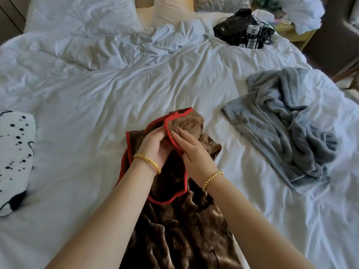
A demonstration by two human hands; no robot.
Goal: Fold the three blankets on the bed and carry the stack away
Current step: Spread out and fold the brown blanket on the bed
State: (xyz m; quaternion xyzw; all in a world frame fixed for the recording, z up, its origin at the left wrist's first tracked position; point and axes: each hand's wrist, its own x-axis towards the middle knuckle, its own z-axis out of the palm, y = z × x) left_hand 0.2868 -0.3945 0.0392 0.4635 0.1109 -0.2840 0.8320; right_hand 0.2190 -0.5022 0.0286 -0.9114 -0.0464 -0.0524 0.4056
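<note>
Between both hands (171, 146), brown blanket (180, 230)

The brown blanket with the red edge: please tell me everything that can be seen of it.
The brown blanket looks like soft, shiny plush, dark brown, with a narrow red trim along its edge. It is unfolded and crumpled, lying on the white bed sheet at the near middle of the bed and running out of the picture at the bottom. Its far end is lifted and bunched: the left hand and the right hand both grip it by the trimmed edge.

White-sheeted bed (136, 90) under brown blanket (184, 230), grey blanket (287, 121), spotted blanket (13, 152), cables (242, 30).
</note>
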